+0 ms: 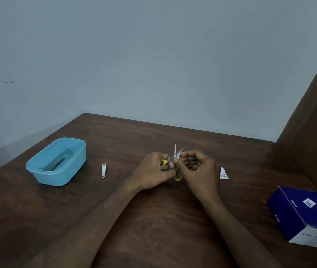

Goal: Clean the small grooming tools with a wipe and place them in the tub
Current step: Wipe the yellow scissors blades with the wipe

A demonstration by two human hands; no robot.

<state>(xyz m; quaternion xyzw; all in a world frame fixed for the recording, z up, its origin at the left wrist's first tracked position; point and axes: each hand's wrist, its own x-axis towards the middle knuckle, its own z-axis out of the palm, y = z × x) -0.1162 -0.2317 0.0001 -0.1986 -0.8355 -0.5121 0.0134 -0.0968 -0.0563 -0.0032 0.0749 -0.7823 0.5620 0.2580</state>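
Blue tub (57, 163) at table (153, 219) left, a metal tool (56, 165) lying inside. Nail clipper (103, 170) flat on the wood beside it. Left hand (154, 171) grips the scissors (175, 157) by a yellow handle, blades parted. Right hand (196, 169) pinches the blade near the pivot; wipe not discernible. White wrapper (223, 174), then blue box (306, 215), at right.
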